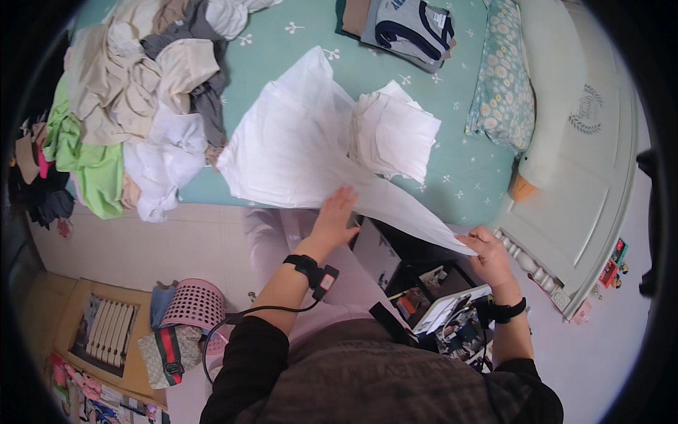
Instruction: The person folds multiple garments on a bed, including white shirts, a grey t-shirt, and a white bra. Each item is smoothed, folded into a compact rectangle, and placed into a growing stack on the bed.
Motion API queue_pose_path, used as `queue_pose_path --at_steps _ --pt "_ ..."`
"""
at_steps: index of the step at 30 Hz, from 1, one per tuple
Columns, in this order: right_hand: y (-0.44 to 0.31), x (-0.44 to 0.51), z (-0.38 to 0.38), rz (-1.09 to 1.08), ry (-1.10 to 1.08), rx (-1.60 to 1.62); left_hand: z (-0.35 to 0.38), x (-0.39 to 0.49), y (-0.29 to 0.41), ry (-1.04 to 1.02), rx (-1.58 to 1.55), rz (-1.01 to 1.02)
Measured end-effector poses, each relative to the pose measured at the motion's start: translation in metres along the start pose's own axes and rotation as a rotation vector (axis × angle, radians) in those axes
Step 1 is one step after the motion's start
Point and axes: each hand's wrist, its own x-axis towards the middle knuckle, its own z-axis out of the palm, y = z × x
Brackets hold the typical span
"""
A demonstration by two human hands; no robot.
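Note:
A white cloth garment [296, 138] lies spread at the near edge of the bed, which has a green patterned sheet [286, 58]. My right hand [487, 252] pinches one long corner of it and holds it out to the right, past the bed's edge. Palm down with fingers apart, my left hand [336, 217] rests on or just over the garment's near edge; whether it presses on the cloth is hard to tell. Just behind the stretched part sits a stack of folded white cloths [394, 132], partly touched by the garment.
Loose clothes [127, 95] are heaped at the left of the bed. Folded garments [408, 32] lie at the back. A floral pillow [503, 79] and a long plush goose [551, 106] are by the headboard [598, 175]. Below stand an open drawer unit [434, 286] and a pink basket [196, 305].

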Motion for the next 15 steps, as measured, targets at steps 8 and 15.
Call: queue_pose_path --at_steps 8,15 --pt "-0.073 0.059 -0.025 -0.433 -0.125 0.075 0.038 0.019 0.061 0.06 -0.256 0.141" --pt "-0.104 0.133 0.056 -0.514 -0.04 0.206 0.074 0.012 0.024 0.232 -1.257 -0.198"
